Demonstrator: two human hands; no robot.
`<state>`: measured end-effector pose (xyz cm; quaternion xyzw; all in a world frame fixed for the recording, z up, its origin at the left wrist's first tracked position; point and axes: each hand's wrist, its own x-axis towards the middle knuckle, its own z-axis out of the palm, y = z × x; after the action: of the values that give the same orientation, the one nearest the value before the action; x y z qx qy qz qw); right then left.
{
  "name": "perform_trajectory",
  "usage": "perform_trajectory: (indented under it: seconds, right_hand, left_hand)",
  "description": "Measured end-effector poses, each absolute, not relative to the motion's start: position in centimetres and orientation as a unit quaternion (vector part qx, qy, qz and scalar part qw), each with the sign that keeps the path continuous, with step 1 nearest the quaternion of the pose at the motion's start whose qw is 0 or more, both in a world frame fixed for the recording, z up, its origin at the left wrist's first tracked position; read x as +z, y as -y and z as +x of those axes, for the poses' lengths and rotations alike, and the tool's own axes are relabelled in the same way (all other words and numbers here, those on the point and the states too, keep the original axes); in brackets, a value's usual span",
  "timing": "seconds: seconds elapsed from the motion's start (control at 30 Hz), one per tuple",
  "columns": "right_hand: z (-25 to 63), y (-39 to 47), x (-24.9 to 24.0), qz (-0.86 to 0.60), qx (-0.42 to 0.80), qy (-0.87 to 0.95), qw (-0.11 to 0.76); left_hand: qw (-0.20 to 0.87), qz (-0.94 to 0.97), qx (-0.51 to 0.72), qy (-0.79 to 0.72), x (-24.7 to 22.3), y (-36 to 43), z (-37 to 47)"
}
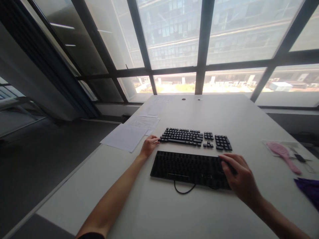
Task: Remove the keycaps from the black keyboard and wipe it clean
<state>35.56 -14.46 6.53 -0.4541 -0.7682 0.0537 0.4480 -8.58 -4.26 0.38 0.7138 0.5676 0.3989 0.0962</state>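
Note:
A black keyboard base [184,166] lies on the table in front of me, its key area bare of keycaps as far as the dark surface shows. Just beyond it, loose black keycaps [183,135] are laid out in keyboard order, with a separate number-pad block [223,142] on the right. My left hand [149,145] has its fingers pinched at the lower left corner of the layout, on a keycap there. Over the right end of the base, my right hand [238,172] curls its fingers round the edge; its palm side is partly hidden.
White table [211,113] reaching to the windows. Paper sheets [127,136] lie at its left edge. At the right are a pink hairbrush [281,154], a small dark item with a cord [300,157] and purple cloth [309,189]. A black cable [184,192] loops from the base.

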Motion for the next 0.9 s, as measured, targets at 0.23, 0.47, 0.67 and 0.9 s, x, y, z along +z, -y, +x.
perform_trajectory:
  seconds: [0.23, 0.47, 0.67, 0.9]
  right_hand:
    - [18.2, 6.7, 8.2, -0.393, 0.070, 0.875, 0.274]
    - [10.7, 2.1, 5.6, -0.394, 0.046, 0.902, 0.167]
    - [9.2, 1.3, 5.0, -0.376, 0.038, 0.915, 0.139]
    - [8.4, 1.2, 5.1, -0.374, 0.051, 0.914, 0.150]
  left_hand:
    - [0.096, 0.716, 0.392, -0.570, -0.2, 4.4, -8.7]
    - [0.114, 0.705, 0.391, -0.580, 0.3, 4.6, -8.6]
    - [0.134, 0.690, 0.394, -0.592, 0.1, 4.4, -8.9]
    - [0.153, 0.669, 0.401, -0.607, 0.3, 4.4, -8.7]
